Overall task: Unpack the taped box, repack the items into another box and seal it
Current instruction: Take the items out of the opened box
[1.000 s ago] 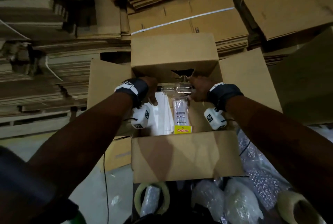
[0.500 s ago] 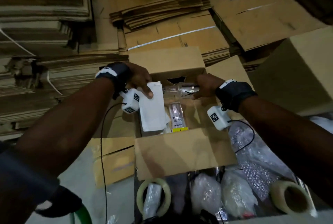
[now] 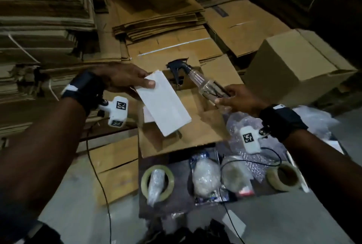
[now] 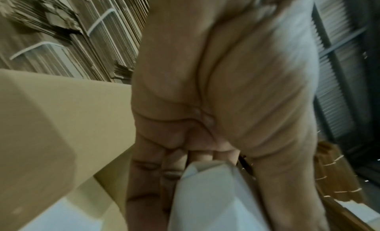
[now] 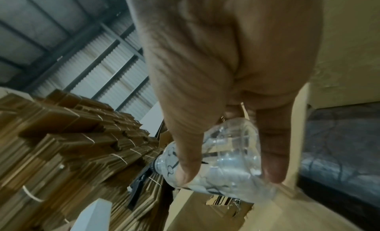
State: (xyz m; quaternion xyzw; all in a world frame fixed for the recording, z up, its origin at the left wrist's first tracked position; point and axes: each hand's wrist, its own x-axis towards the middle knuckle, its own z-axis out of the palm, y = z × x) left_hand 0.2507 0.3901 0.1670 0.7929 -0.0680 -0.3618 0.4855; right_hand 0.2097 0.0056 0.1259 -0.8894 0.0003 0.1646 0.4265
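Note:
An open cardboard box stands in front of me with its flaps spread. Above it my left hand grips a flat white carton by its far end, thumb on top; the left wrist view shows that carton between fingers and thumb. My right hand holds a clear spray bottle with a dark trigger head, lifted over the box's right side. In the right wrist view thumb and fingers wrap the clear spray bottle near its base. A second white item lies in the box under the carton.
A closed cardboard box stands at the right. Two tape rolls, plastic-wrapped packets and bubble wrap lie on a dark surface near me. Stacks of flattened cardboard fill the left and back. A cable trails down.
Both hands have come up out of the box: the left has lifted the white carton, the right has drawn the spray bottle out and to the right. The head view has tilted up.

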